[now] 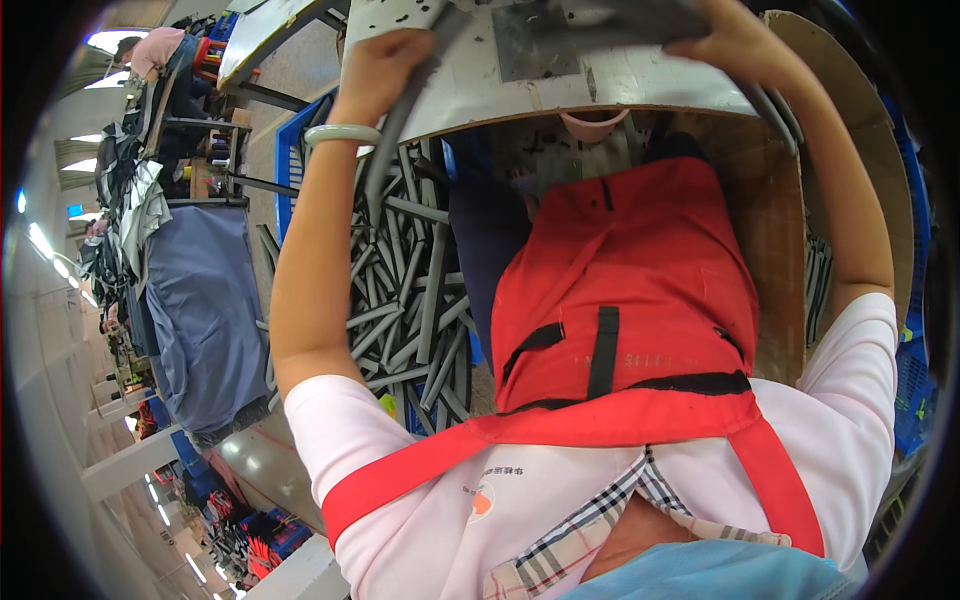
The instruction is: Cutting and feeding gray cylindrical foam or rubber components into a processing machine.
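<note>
At the table's left side, my left hand (385, 68) is closed on a long grey strip (400, 115), which hangs down past the table edge and is blurred by motion. My right hand (738, 45) is at the upper right, its fingers closed on a dark grey piece (640, 25); this too is smeared, and the top of the frame cuts it off. Between the hands a dark square plate (535, 40) lies on the worn white table (455, 95). More dark strips (778, 118) hang over the table edge below my right forearm.
Left of my lap, many loose grey strips (405, 290) fill a blue crate (290, 150). Cardboard (850, 110) stands on the right. A pink bowl (594, 126) sits beneath the table. Far left, a person (165, 55) bends near racks and blue-grey cloth (205, 310).
</note>
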### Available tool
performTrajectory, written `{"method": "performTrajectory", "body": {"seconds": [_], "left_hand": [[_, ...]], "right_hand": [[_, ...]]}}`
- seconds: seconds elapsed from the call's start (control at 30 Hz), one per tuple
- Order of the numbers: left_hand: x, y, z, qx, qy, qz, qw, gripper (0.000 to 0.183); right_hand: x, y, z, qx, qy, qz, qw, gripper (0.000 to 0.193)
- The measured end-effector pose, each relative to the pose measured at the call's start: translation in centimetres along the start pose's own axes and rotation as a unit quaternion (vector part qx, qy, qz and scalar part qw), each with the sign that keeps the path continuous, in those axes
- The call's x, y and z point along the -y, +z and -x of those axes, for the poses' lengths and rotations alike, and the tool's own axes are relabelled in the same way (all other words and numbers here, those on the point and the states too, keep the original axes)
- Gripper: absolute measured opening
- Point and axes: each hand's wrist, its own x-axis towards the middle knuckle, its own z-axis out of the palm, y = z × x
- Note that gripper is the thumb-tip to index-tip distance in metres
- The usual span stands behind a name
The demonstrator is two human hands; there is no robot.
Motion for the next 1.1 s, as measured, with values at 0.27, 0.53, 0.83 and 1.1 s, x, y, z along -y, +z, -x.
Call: {"method": "performTrajectory", "body": {"seconds": [0.27, 0.53, 0.83, 1.1], "left_hand": [[-7.9, 9.5, 1.7, 0.23, 0.04, 0.034, 0.972, 0.031], [0.6, 6.3, 7.4, 0.282, -0.091, 0.049, 0.954, 0.048], [-6.2, 3.9, 3.6, 0.114, -0.023, 0.052, 0.992, 0.033], [-6.5, 4.7, -0.2, 0.086, -0.034, 0.072, 0.993, 0.033]], "right_hand": [[6.1, 17.6, 0.6, -0.035, -0.298, 0.336, 0.893, 0.014], [-0.8, 4.1, 0.9, 0.095, -0.072, 0.143, 0.983, 0.065], [-1.6, -1.0, 0.8, 0.065, 0.025, -0.048, 0.996, 0.046], [-1.4, -3.1, -0.5, 0.082, 0.082, -0.066, 0.991, 0.034]]}}
